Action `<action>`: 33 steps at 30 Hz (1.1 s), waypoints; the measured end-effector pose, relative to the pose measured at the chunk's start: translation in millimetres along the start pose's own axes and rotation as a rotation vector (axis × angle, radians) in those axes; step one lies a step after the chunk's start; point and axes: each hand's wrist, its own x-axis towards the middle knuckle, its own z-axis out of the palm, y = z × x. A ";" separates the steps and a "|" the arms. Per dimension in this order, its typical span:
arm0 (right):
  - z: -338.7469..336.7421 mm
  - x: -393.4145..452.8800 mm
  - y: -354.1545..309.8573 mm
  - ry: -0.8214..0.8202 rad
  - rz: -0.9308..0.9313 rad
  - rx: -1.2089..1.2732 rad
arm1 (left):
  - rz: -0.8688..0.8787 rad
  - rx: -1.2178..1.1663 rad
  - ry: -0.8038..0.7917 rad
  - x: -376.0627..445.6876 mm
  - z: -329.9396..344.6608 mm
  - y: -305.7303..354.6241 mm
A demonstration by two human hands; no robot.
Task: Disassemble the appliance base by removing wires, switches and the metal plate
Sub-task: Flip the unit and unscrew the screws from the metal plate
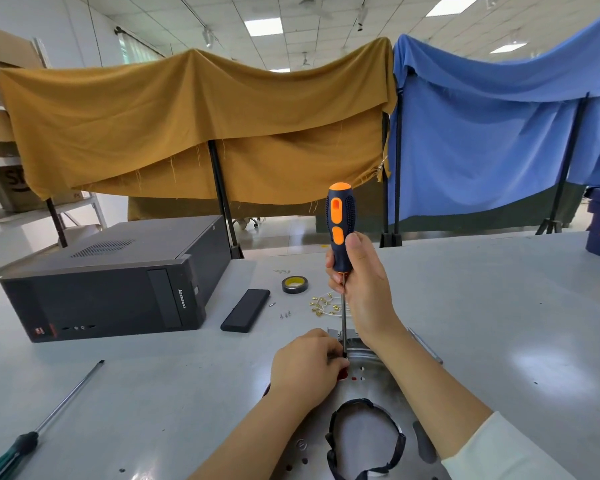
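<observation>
The metal plate (pixel 368 386) of the appliance base lies flat on the table in front of me, with a round hole ringed by black tape (pixel 364 441). My right hand (pixel 364 285) grips an upright screwdriver (pixel 341 220) with a dark blue and orange handle; its tip meets the plate's far end. My left hand (pixel 305 368) is curled at the same spot and pinches a small part beside the tip; something red (pixel 343 375) shows under its fingers. White wires with brass terminals (pixel 324 304) lie loose just beyond the plate.
A black computer tower (pixel 111 282) lies at the left, a flat black case (pixel 246 310) beside it. A tape roll (pixel 294 284) and loose screws (pixel 284 314) sit behind. A green-handled screwdriver (pixel 35 431) lies at front left, a metal tool (pixel 426 344) to the right.
</observation>
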 end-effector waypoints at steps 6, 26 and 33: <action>-3.5 2.9 -17.2 0.012 0.007 -0.249 | 0.022 -0.033 0.064 -1.4 -0.2 -3.2; -84.9 -14.1 -121.3 -0.255 0.644 0.084 | -0.484 -0.972 0.172 8.1 -54.8 -21.4; -141.8 -28.0 -30.4 0.189 0.690 -0.891 | -0.493 -0.809 0.141 -1.8 -41.0 -56.7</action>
